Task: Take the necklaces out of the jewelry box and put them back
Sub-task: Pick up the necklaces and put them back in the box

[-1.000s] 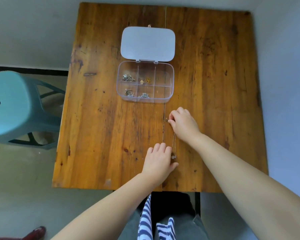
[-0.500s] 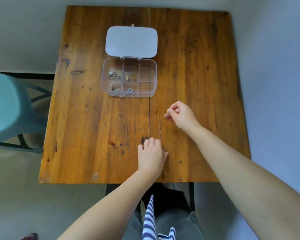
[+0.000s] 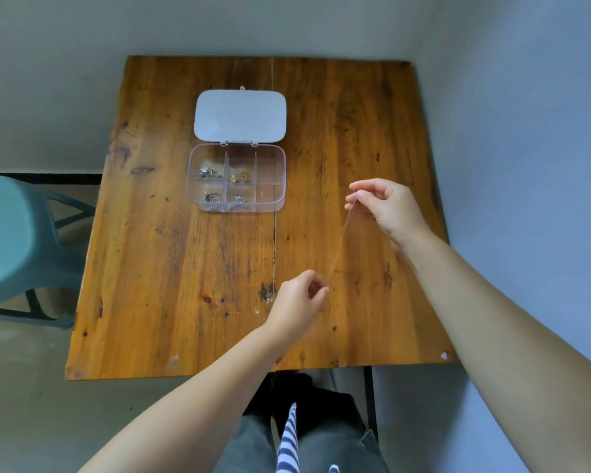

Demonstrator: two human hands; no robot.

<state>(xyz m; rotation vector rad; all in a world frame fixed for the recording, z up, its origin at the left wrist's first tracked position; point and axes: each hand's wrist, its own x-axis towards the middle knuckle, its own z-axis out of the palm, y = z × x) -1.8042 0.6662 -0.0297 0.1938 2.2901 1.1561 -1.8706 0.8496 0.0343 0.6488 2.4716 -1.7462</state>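
Both hands are now lifting the necklace [image 3: 341, 244] off the table [image 3: 171, 268], right hand [image 3: 386, 208] pinching its top, left hand [image 3: 301, 300] pinching the bottom, likely heading back to the open jewelry box [image 3: 236, 177].

Thin necklace [image 3: 341, 245] hanging taut above table; clear jewelry box [image 3: 236, 178] open, lid flat

Wooden table [image 3: 171, 268]: 2 planks, seam down the middle, dark knots and scuffs. Teal plastic stool [image 3: 11, 233] at its left edge. Grey wall [image 3: 526, 131] behind and to the right.
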